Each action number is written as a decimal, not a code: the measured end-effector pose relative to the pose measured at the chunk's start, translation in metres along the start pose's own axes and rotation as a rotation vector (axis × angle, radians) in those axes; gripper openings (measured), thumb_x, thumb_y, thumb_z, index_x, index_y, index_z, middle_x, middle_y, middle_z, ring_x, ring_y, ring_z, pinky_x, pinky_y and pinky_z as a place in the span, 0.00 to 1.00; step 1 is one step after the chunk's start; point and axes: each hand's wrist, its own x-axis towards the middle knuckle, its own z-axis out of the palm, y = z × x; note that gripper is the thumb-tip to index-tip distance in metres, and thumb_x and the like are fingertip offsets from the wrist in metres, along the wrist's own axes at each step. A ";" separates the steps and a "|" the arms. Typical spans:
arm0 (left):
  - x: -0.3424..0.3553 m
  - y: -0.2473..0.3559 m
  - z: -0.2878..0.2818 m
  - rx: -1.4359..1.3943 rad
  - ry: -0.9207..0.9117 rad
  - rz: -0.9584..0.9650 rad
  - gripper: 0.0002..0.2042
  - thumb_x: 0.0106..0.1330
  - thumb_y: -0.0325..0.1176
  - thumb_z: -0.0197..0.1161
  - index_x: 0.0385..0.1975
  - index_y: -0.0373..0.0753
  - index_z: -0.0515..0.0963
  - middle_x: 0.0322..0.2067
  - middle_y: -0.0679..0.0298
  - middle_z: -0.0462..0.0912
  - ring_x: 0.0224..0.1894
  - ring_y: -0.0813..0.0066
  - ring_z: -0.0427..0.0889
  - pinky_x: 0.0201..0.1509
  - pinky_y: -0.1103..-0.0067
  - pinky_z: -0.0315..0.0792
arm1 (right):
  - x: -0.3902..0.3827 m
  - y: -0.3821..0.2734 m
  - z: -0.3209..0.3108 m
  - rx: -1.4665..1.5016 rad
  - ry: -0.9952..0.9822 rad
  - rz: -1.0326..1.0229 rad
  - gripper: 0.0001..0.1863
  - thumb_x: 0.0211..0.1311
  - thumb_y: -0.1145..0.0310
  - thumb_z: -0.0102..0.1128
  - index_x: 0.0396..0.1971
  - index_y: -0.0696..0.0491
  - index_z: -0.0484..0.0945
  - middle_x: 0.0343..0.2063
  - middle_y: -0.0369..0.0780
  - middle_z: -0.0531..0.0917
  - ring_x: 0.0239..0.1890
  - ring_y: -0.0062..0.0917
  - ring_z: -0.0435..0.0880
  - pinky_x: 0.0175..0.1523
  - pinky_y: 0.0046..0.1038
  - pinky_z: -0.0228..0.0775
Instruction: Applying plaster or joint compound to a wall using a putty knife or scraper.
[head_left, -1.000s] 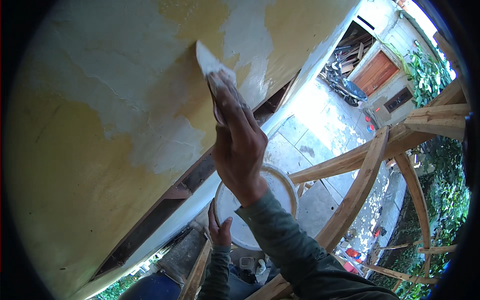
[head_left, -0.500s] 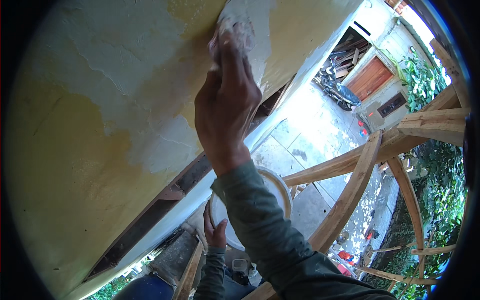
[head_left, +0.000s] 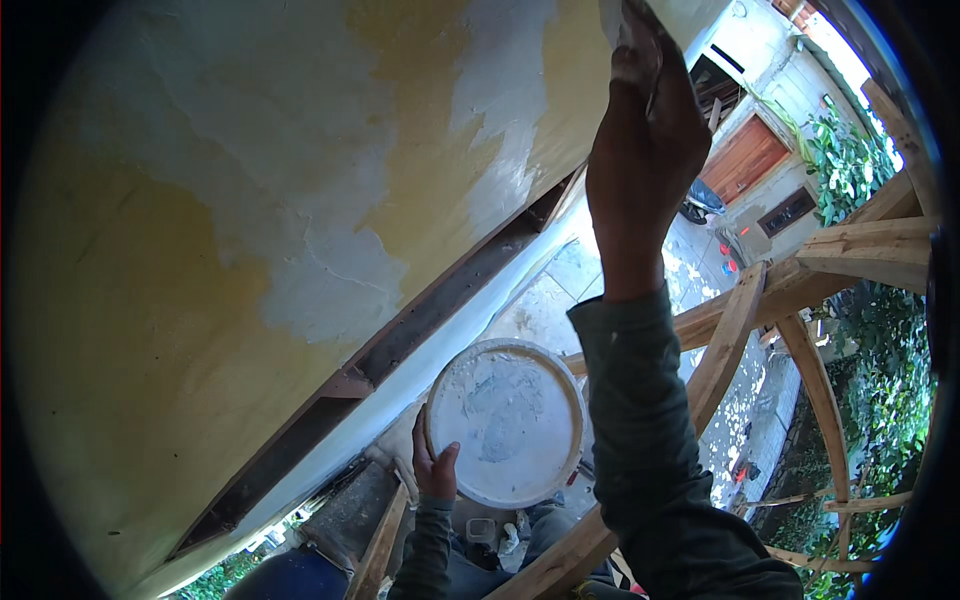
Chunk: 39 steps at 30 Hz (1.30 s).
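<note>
The left hand (head_left: 435, 465) grips a round white tray (head_left: 552, 415) by its left rim, thumb over the top, fingers curled beneath. The tray sits in the near middle, with pale paste smeared across it. The right hand (head_left: 645, 165) is raised on the far right, in front of the edge of a yellow wall (head_left: 190, 330); its fingers are drawn together around a pale scraper (head_left: 610, 18), mostly cut off from view. Broad whitish patches cover the wall's far part, and a dark groove (head_left: 430, 315) runs along its right edge. Wooden beams (head_left: 730, 345) cross on the right, beyond them a brown door (head_left: 740, 158) and leafy plants (head_left: 875, 350).
</note>
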 end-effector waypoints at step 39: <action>0.004 0.001 -0.007 0.034 -0.013 -0.018 0.40 0.55 0.30 0.61 0.71 0.30 0.58 0.67 0.46 0.65 0.68 0.53 0.66 0.72 0.64 0.61 | -0.084 -0.022 0.007 -0.113 -0.287 -0.198 0.17 0.65 0.80 0.57 0.50 0.50 0.84 0.49 0.40 0.87 0.52 0.36 0.86 0.58 0.38 0.78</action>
